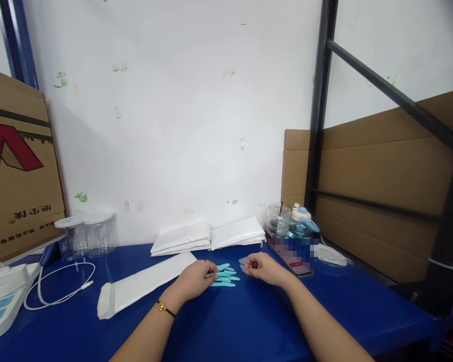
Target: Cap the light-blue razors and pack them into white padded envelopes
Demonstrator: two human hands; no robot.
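Note:
My left hand (197, 279) is closed at the near ends of several slim teal plastic sticks (226, 278), with thumb and fingers gripping at least one of them. The sticks fan out to the right, over the blue tabletop; their exact kind is too small to tell. To their right, my right hand (266, 269) has its fingers curled in a pinch. Small clear plastic pieces (242, 262) show at its fingertips, and I cannot make out whether it holds one. A long white envelope (147, 289) lies flat beside my left hand.
Two stacks of white bubble envelopes (183, 239) lean by the wall. A phone (292, 257), a clear cup (277, 221) and a bottle (301, 223) are at right. At left are lidded clear jars (98, 236), a white cable (60, 304), a power strip (7, 306) and a cardboard box (18, 201).

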